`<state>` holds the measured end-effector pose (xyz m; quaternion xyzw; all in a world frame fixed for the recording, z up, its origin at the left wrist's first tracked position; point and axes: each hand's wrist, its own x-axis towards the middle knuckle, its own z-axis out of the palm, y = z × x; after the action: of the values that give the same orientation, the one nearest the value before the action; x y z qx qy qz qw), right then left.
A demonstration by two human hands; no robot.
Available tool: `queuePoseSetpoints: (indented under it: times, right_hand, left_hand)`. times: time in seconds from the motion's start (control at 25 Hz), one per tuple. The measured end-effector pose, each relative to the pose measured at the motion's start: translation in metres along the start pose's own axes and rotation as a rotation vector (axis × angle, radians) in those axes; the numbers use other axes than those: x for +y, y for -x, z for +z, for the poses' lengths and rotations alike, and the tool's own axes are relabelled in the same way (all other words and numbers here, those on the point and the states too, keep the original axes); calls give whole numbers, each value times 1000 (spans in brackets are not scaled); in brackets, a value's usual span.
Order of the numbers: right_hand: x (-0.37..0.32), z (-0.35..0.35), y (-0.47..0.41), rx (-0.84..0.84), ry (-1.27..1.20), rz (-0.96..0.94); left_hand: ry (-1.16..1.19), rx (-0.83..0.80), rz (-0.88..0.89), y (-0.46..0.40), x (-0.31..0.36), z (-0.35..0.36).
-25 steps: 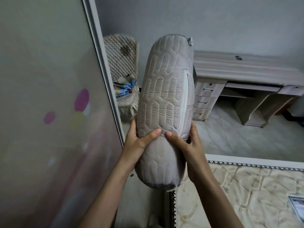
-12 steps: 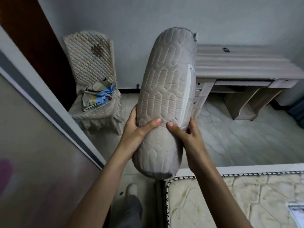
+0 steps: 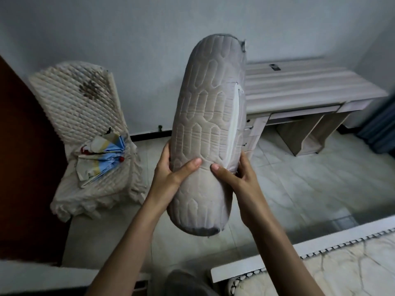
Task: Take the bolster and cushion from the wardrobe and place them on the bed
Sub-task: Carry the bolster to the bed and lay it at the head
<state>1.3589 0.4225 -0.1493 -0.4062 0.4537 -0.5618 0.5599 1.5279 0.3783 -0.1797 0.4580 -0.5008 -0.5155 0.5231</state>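
Fig. 1. Carry phase, bolster in transit. Change vs. 1 s ago: the wardrobe's sliding door, which filled the left of the view then, is gone from sight; the covered chair (image 3: 89, 133) w/ a folded umbrella (image 3: 102, 161) on its seat, the desk (image 3: 299, 90) and the tiled floor now lie ahead. The bed (image 3: 320, 272) sits lower right, its corner closest to the person. Reading: the person has turned away from the wardrobe toward the room, so the pick-up step looks done & delivery is under way; the cushion isn't visible, so roughly half the task appears left.

Bolster (image 3: 205, 124): quilted grey, held near-upright, top tilted slightly right, in mid-air over the floor, left of the bed corner, not touching it.

Left hand (image 3: 173, 176): curled round the bolster's left flank, thumb across the front. Right hand (image 3: 237, 178): curled round the right flank beside the white zip seam, thumb pointing inward. The 2 thumbs nearly meet on the front; both grips sit on the lower third, so most of the length stands above the hands.
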Motion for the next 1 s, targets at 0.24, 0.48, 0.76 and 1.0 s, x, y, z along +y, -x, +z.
queuePoseSetpoints:
  times: [0.24,0.48,0.76,1.0]
  right_hand:
    - [6,-9,-54,80,-1,-17]
    - [-3,-35,-122,95,-10,-44]
    - [-42,-140,-247,184,-32,-82]
    - [-88,-257,-333,321,-27,-106]
  left_hand:
    - [29,-64,21,-63,-16,11]
    - [8,-122,27,-136,-19,37]
    - [26,-246,22,-276,-22,153]
    - [77,-365,-15,-380,-32,292]
